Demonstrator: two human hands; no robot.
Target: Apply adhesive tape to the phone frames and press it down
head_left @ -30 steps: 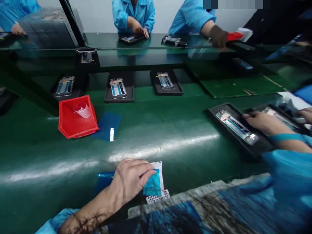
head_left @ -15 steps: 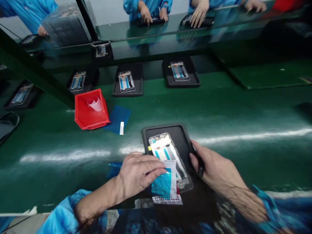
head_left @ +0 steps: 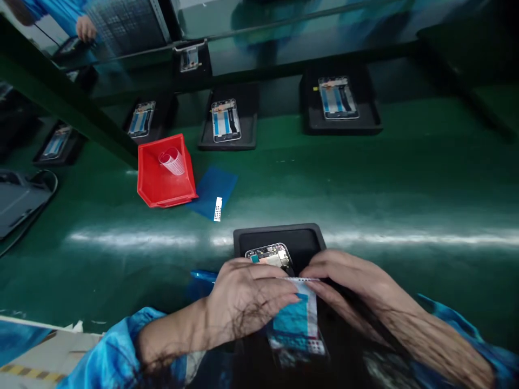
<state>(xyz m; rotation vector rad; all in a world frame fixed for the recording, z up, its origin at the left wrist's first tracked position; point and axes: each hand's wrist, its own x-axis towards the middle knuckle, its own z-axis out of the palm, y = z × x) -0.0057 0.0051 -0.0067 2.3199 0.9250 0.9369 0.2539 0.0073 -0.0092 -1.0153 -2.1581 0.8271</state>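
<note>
A black tray [head_left: 305, 237] lies on the green belt right in front of me, with an opened phone frame [head_left: 269, 255] in it. My left hand [head_left: 247, 299] and my right hand [head_left: 344, 281] meet over the near end of the phone. Both pinch a white perforated backing sheet carrying a teal sticker [head_left: 292, 319], held flat above the phone. The lower half of the phone is hidden under my hands and the sheet.
A red bin [head_left: 162, 178] with a rolled white strip stands at the left, a blue film [head_left: 213, 186] beside it. Several more black trays with phone frames [head_left: 227, 121] [head_left: 338, 100] lie further along the belt. Another person's hand [head_left: 86, 27] shows at the top left.
My right hand pulled the tray with the phone from the right to in front of me, then left the tray's edge and joined my left hand on the sticker sheet.
</note>
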